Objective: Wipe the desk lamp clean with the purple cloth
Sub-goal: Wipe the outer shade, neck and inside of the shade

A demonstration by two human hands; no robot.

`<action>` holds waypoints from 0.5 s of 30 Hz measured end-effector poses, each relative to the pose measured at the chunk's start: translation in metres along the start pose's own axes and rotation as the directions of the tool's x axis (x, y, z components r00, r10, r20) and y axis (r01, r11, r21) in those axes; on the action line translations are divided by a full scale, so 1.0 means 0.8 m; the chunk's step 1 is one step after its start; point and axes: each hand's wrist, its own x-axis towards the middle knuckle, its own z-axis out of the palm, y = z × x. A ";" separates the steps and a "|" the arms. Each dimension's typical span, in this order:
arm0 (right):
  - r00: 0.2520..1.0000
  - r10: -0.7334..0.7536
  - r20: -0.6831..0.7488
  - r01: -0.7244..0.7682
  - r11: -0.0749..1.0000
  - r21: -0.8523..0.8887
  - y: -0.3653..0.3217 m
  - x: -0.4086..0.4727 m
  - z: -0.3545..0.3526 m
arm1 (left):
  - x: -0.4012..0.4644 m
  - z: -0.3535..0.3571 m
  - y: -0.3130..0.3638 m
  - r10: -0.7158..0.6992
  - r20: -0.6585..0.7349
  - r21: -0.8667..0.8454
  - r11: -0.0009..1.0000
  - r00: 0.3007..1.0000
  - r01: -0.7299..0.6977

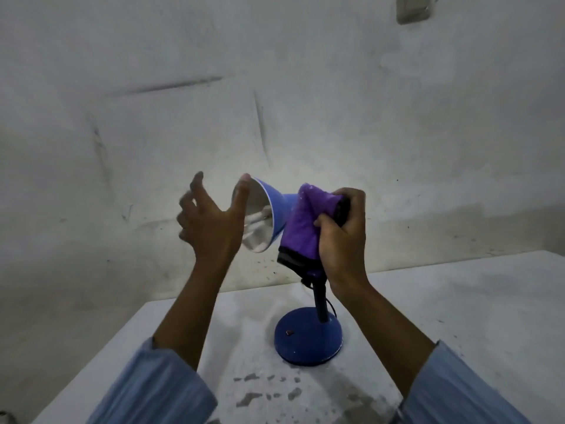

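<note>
A blue desk lamp stands on the white table (458, 301), its round base (307, 338) near the middle and its cone shade (275, 209) tilted to the left, with the bulb showing inside. My right hand (344, 237) grips the purple cloth (301, 228), which is wrapped around the lamp's neck behind the shade. My left hand (211, 221) is spread open at the shade's rim. Its thumb touches the upper edge of the rim and the fingers stay apart from it. The dark stem (321, 301) shows below the cloth.
A stained white wall (275, 87) rises right behind the table. The table's left edge runs diagonally at the lower left. A thin cord leaves the stem toward the back. Grey flaked spots mark the tabletop in front of the base.
</note>
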 end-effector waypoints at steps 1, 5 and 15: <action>0.999 0.033 0.018 -0.034 0.997 0.073 0.000 -0.003 -0.003 | -0.011 -0.003 0.005 0.236 -0.161 -0.041 0.969 0.958 -0.245; 0.975 0.197 0.103 -0.219 0.927 0.303 -0.001 -0.011 -0.007 | -0.060 0.003 0.014 0.476 0.117 -0.255 0.862 0.871 -0.437; 0.960 0.111 0.255 -0.150 0.979 0.138 -0.003 -0.003 0.023 | -0.058 -0.017 -0.014 -0.011 0.504 -0.582 0.735 0.864 0.349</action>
